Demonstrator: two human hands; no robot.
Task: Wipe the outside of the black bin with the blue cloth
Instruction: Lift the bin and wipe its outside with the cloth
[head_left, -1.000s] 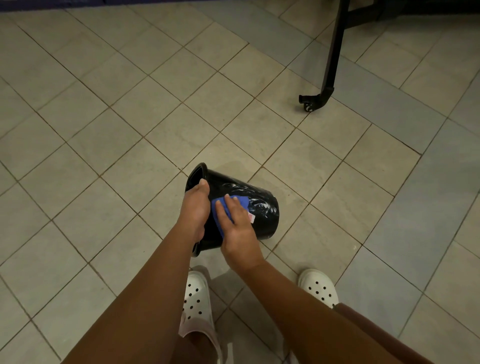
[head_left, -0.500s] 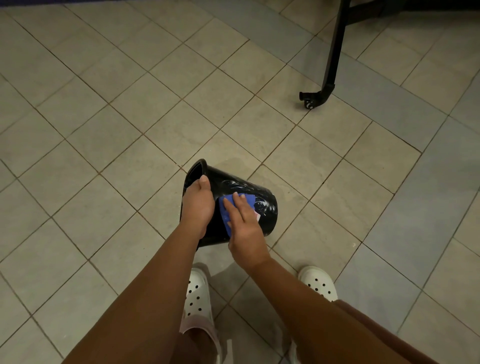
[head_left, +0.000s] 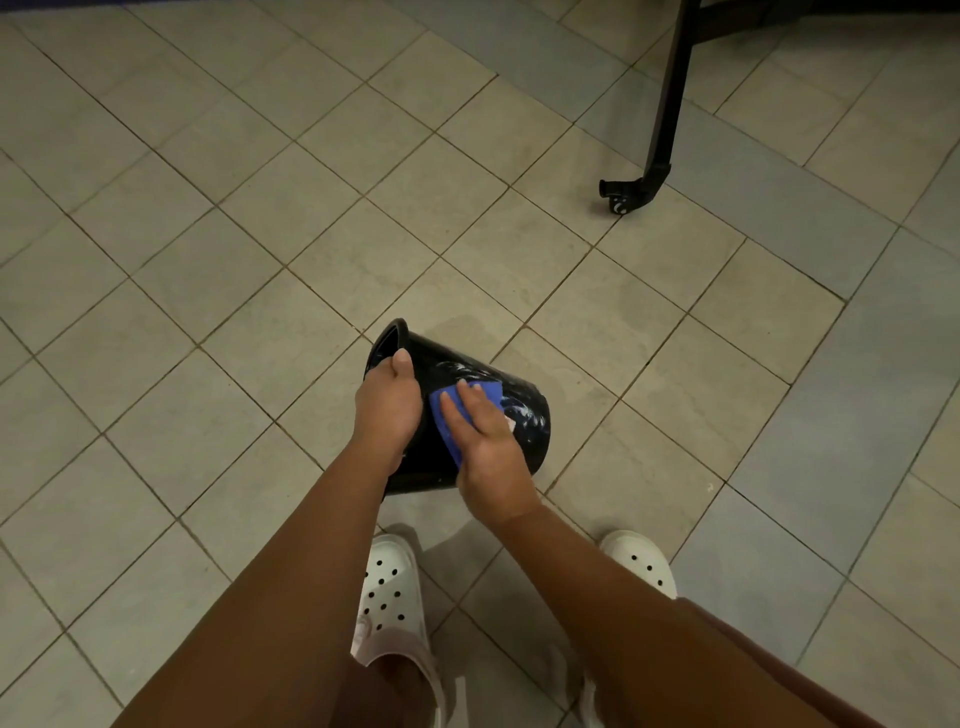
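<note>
A glossy black bin (head_left: 524, 415) is held tipped on its side above the tiled floor, its mouth facing left and away. My left hand (head_left: 387, 402) grips the bin's rim, thumb on the outside. My right hand (head_left: 485, 447) lies flat with straight fingers on a folded blue cloth (head_left: 452, 415), pressing it against the bin's upper side wall. Most of the cloth is hidden under that hand. Wet streaks shine on the bin's wall near its base.
My two feet in white perforated clogs (head_left: 392, 587) stand just below the bin. A black metal frame leg with a caster (head_left: 621, 195) stands at the upper right. Grey and beige floor tiles (head_left: 208, 312) spread all around.
My right hand has slid the cloth a little along the bin's wall towards the rim, and the bin has shifted slightly up in view. The left hand keeps its grip on the rim.
</note>
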